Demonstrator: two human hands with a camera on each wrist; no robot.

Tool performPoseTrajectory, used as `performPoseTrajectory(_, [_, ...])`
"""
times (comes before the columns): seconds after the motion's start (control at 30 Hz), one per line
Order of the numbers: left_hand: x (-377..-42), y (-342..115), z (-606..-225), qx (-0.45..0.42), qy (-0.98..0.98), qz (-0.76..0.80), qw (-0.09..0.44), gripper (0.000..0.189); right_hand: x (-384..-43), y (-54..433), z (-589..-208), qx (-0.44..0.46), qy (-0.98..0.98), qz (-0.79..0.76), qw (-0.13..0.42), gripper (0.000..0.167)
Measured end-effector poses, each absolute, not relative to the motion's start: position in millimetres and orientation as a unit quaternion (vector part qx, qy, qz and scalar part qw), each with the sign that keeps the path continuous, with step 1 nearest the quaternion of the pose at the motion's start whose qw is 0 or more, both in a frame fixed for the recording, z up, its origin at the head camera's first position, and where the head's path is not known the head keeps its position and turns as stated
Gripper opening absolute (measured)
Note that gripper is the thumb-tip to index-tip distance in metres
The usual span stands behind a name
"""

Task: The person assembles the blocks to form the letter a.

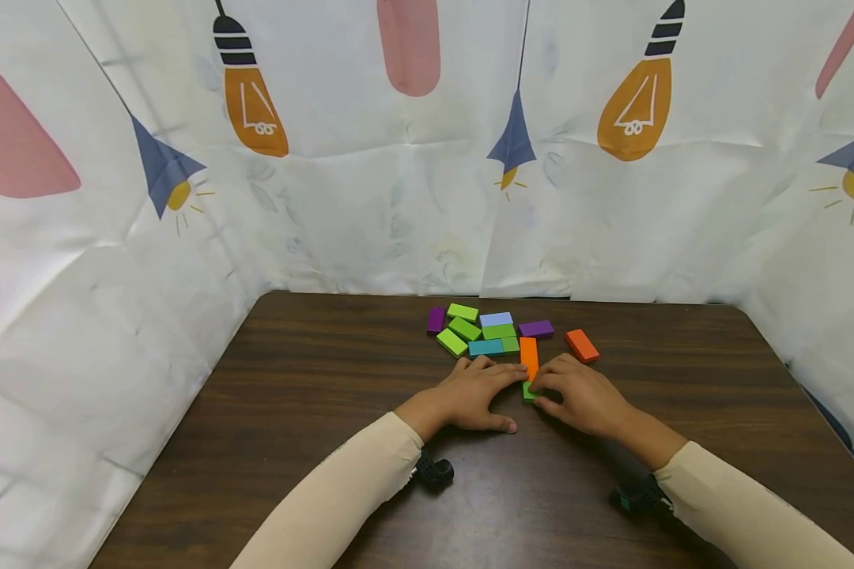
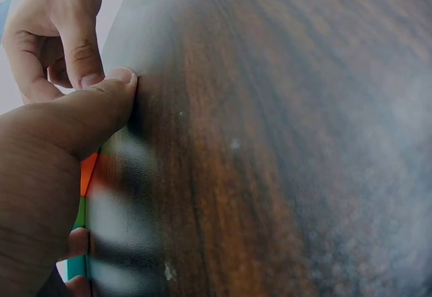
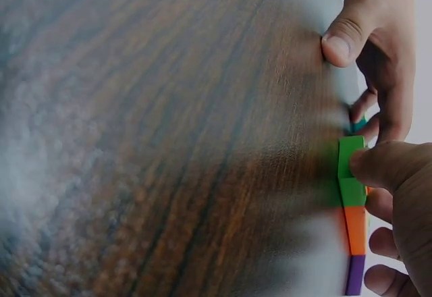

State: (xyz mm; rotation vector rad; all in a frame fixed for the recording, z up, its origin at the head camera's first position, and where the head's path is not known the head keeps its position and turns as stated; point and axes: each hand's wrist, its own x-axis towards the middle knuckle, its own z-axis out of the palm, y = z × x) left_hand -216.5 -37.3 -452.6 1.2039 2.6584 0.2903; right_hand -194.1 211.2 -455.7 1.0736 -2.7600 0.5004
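In the head view my right hand (image 1: pixel 585 397) pinches a small green block (image 1: pixel 529 392) at the near end of an upright-lying orange block (image 1: pixel 529 356). The right wrist view shows the thumb against the green block (image 3: pixel 350 154), with the fingers partly hidden behind. My left hand (image 1: pixel 473 395) lies to the left, its fingers spread and the index fingertip at the orange block's left side. The left thumb sticks out over the table. A teal block (image 1: pixel 485 348) lies just beyond the left fingers.
Several green blocks, including one green block (image 1: pixel 465 329), lie behind the hands with a light blue block (image 1: pixel 496 319). Purple blocks flank them, one purple block (image 1: pixel 536 329) at right. Another orange block (image 1: pixel 582 345) lies beyond the right hand. A patterned cloth (image 1: pixel 413 205) hangs behind the wooden table (image 1: pixel 313 371).
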Motion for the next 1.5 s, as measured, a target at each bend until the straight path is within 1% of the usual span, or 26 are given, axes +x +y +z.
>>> performPoseTrajectory(0.07, [-216.4,-37.4,-452.7,0.409,0.901,0.099,0.103,0.086,-194.0,211.1,-455.6,0.354,-0.918,0.167,0.066,0.019])
performPoseTrajectory(0.17, [-216.7,-37.5,-453.7,0.409,0.901,0.101,0.102,0.085,-195.0,211.3,-456.5,0.338,-0.924,0.169,0.061,0.025])
performPoseTrajectory(0.23, [-216.8,-37.3,-454.3,0.409,0.901,0.100,0.102,0.085,-196.4,211.7,-456.7,0.321,-0.930,0.172,0.054,0.035])
performPoseTrajectory(0.4, [-216.9,-36.5,-454.1,0.409,0.902,0.096,0.104,0.086,-202.2,214.1,-454.9,0.289,-0.941,0.175,0.015,0.067])
performPoseTrajectory(0.5, [-216.9,-36.1,-452.9,0.408,0.902,0.094,0.106,0.087,-206.3,215.8,-454.7,0.290,-0.942,0.170,-0.012,0.077])
performPoseTrajectory(0.6, [-216.7,-35.8,-452.1,0.408,0.902,0.094,0.107,0.086,-209.7,217.8,-455.6,0.296,-0.941,0.161,-0.030,0.079])
performPoseTrajectory(0.77, [-216.7,-36.0,-453.6,0.411,0.901,0.094,0.104,0.086,-212.1,220.5,-456.9,0.303,-0.940,0.154,-0.041,0.079])
performPoseTrajectory(1.17, [-213.6,-36.7,-454.5,0.405,0.903,0.091,0.108,0.086,-215.9,221.4,-456.9,0.298,-0.934,0.178,-0.089,0.084])
performPoseTrajectory(1.37, [-212.6,-36.9,-451.9,0.407,0.902,0.088,0.111,0.086,-216.0,221.8,-456.3,0.299,-0.933,0.177,-0.091,0.083])
performPoseTrajectory(1.5, [-212.3,-36.6,-452.4,0.408,0.902,0.088,0.114,0.086,-215.3,221.6,-457.0,0.301,-0.934,0.173,-0.082,0.083])
